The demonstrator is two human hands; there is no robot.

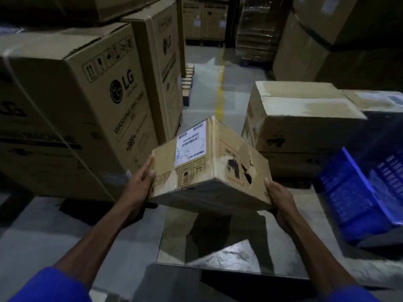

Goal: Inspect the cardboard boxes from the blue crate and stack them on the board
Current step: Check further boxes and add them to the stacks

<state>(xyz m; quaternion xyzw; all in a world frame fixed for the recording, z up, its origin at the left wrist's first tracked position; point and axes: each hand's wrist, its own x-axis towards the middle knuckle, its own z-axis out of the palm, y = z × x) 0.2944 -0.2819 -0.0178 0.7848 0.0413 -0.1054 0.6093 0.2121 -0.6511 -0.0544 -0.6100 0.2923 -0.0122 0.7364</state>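
Torn cardboard box (209, 166) held tilted in the air over the board (220, 256), blue crate (357, 199) to the right. Left hand (139, 182) and right hand (277, 197) clasp opposite ends. Advice: rotate slowly, check ripped face, support underside before lowering

Large washing machine cartons (72, 118) printed with the LG logo stand stacked at the left, with a taller, narrower carton (161, 68) just beside them. A yellow line (220, 94) runs along the grey floor (202, 83) between the stacks toward the back. A wooden pallet (188, 83) shows its edge behind the tall carton. At the far back stands a plastic-wrapped pile (257, 33), and more big cartons (316, 40) rise at the upper right in the dim light.
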